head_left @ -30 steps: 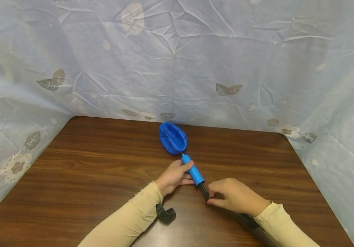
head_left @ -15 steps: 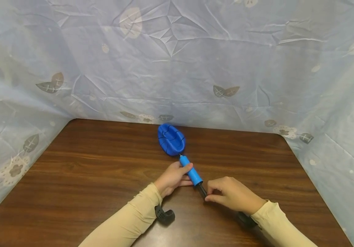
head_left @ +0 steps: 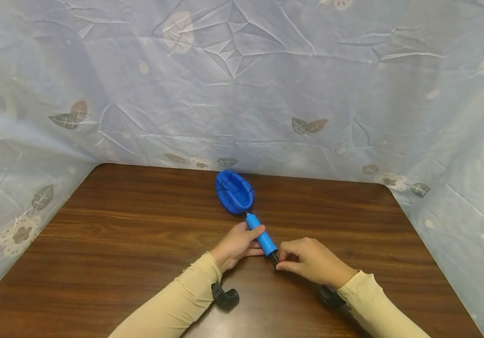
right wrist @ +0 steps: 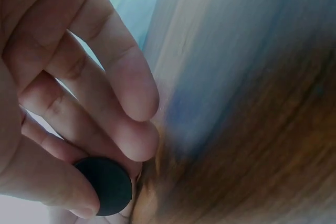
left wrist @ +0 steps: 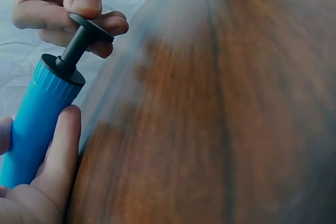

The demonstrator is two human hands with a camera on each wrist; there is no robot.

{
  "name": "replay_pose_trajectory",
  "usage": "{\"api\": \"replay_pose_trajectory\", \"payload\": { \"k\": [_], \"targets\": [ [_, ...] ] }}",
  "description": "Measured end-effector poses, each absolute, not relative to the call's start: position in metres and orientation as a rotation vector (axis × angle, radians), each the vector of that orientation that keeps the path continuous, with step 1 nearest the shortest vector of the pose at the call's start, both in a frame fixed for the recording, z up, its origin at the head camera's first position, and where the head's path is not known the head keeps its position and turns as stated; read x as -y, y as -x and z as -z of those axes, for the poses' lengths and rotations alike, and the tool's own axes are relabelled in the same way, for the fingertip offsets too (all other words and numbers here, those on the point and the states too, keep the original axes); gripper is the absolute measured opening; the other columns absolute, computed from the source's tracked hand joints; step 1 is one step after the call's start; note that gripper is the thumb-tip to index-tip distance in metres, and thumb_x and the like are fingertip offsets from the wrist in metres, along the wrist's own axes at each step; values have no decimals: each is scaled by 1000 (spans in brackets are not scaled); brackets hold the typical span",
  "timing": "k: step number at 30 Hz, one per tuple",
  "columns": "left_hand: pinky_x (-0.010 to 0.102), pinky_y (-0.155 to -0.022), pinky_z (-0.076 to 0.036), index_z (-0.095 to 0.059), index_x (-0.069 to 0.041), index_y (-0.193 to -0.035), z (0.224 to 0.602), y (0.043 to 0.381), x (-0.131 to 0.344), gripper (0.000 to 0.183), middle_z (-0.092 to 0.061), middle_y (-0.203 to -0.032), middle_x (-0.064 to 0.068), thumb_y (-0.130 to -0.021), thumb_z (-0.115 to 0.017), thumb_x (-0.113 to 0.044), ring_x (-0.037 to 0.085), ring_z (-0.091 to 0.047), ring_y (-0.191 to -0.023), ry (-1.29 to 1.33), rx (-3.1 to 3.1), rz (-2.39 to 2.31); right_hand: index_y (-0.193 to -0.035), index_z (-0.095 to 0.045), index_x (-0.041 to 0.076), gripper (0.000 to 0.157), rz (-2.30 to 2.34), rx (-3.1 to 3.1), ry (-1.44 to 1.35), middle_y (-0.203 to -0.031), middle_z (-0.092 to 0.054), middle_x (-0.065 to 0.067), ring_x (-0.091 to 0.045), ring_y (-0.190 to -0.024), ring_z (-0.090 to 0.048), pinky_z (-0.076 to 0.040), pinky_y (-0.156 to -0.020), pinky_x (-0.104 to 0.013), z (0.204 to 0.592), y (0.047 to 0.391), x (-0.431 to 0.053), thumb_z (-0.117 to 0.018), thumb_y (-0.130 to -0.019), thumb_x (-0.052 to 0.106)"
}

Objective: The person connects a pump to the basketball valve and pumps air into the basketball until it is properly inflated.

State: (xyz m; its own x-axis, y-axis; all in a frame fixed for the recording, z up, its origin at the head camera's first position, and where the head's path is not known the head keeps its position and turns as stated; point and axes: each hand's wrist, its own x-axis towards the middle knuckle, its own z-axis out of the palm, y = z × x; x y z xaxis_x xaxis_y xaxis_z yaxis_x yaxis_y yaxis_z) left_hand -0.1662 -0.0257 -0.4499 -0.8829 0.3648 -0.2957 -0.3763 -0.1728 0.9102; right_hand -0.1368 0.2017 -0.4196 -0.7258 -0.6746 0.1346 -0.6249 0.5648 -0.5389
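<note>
Two hands work on one pump. The left hand grasps the blue pump around its barrel, and the right hand pinches its one black handle at the round end. One blue ball, deeply dented, lies on the brown tabletop, just beyond the pump. One thin needle perhaps enters the ball; it is too small to be certain.

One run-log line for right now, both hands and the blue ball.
left hand: grips blue pump; right hand: holds black plunger handle; plunger: partly out; blue ball: caved in, on table; needle: at ball, insertion unclear
</note>
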Motion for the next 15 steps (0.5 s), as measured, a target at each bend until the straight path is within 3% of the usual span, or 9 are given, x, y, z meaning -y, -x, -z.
{"api": "replay_pose_trajectory", "payload": {
  "k": [5, 15],
  "targets": [
    [46, -93, -61, -39, 11, -137, 449, 167, 26, 42, -65, -118, 27, -110, -52, -18, 34, -71, -106, 0, -1614, -2100, -81, -62, 34, 23, 843, -2727, 1141, -72, -56, 24, 5, -58, -40, -34, -49, -16, 419, 136, -201, -82, -91, 27],
    [49, -93, -60, -39, 10, -138, 451, 168, 27, 40, -65, -119, 28, -111, -50, -17, 38, -70, -110, -25, -1581, -2110, -82, -62, 31, 22, 811, -2721, 1149, -74, -57, 23, 6, -59, -42, -38, -49, -16, 417, 131, -202, -81, -92, 25]
  ]
}}
